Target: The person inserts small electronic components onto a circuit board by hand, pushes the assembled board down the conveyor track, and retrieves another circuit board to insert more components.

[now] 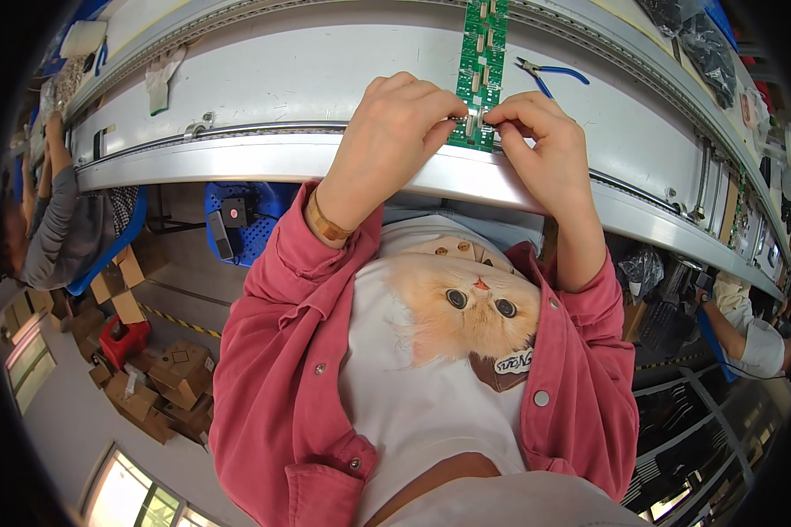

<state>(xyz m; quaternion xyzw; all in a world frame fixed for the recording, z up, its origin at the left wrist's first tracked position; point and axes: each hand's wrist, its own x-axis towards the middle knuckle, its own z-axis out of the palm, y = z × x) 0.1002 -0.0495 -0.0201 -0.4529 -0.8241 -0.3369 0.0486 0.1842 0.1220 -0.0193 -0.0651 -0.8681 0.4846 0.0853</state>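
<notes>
A long green circuit board panel [471, 63] lies across the metal-edged work surface, carrying several pale connectors along its length. At its near end my left hand [397, 123] pinches with thumb and forefinger at the panel's left edge. My right hand [543, 140] does the same at the right edge, beside a pale connector [472, 122]. Whatever small part sits between the fingertips of either hand is too small to name. Blue-handled cutters [554, 75] lie right of the panel, beyond my right hand.
A metal rail with a chain [264, 130] runs along the bench's near edge. A pale glove [162, 81] lies at the left. Co-workers [57, 224] sit left and right. A blue stool [259, 211] and cardboard boxes [176, 373] stand below the bench.
</notes>
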